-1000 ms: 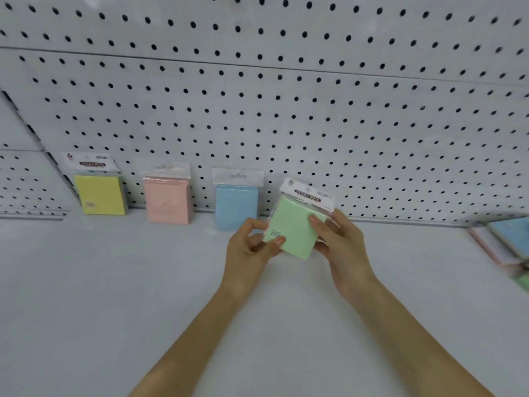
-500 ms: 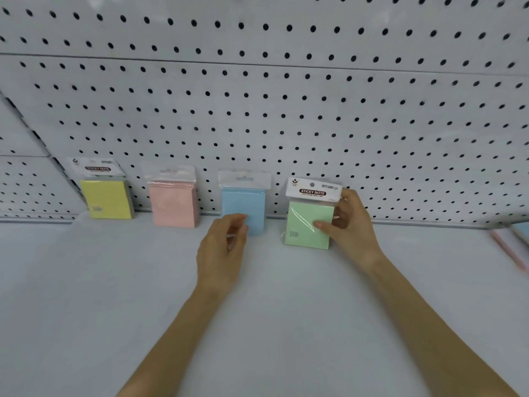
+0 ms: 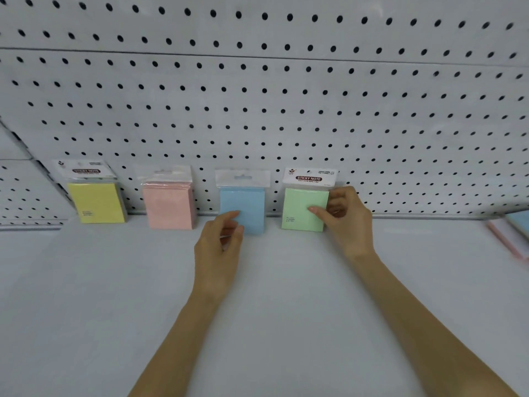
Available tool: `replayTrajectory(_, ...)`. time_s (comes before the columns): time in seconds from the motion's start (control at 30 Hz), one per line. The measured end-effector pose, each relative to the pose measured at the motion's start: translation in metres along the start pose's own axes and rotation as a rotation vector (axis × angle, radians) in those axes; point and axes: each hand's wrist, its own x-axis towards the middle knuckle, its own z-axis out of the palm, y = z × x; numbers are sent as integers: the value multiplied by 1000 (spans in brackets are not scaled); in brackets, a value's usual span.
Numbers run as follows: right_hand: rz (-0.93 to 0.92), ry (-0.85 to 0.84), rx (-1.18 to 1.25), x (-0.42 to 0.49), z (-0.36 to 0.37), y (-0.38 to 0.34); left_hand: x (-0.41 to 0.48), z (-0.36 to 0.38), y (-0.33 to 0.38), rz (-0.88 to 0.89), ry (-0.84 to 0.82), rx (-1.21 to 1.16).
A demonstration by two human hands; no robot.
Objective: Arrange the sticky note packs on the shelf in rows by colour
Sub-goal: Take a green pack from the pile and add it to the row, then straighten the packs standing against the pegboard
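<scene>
- Our right hand [image 3: 347, 222] has the green pack [image 3: 300, 210] pinched, thumb across the front and fingers [image 3: 336, 200] curled round its right edge. The pack stands upright on the shelf [image 3: 86, 296] with its back to the pegboard [image 3: 257, 110].
- Our left hand [image 3: 219, 247] holds nothing. Its fingers [image 3: 230, 222] are loosely curled and a bit apart, right in front of the blue pack [image 3: 246, 204], by its lower left corner. We honestly can't tell if they touch it.
- Off to the left of those fingers are the pink pack [image 3: 169, 206] and then the yellow pack [image 3: 96, 202]. Both lean on the pegboard with gaps between them.
- Biggest worry: the green pack looks slim and sits on its bottom edge. If the thumb drags on the wrapper as we let go, it probably tips forward off the pegboard.
- Second worry: the left fingers are so close to the blue pack that one careless twitch could skew it or flop it over.
- Way out to the right of the right-hand fingers there's a blurry heap of loose packs [image 3: 512, 230]. They look unsorted. If we reach for them, a forearm could sweep low past the green pack and knock the row.
</scene>
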Motion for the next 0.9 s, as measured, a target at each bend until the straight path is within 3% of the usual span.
replayTrajectory(0.17,112,-136,5,4,-1,9,1,-5,-1,58,-34,80)
replayTrajectory(0.4,91,-53,37,6,-4,11,1,-13,-9,228,-143,407)
replayTrajectory(0.9,144,-40,-87,-6,-11,5,-6,-16,-7,329,-134,630)
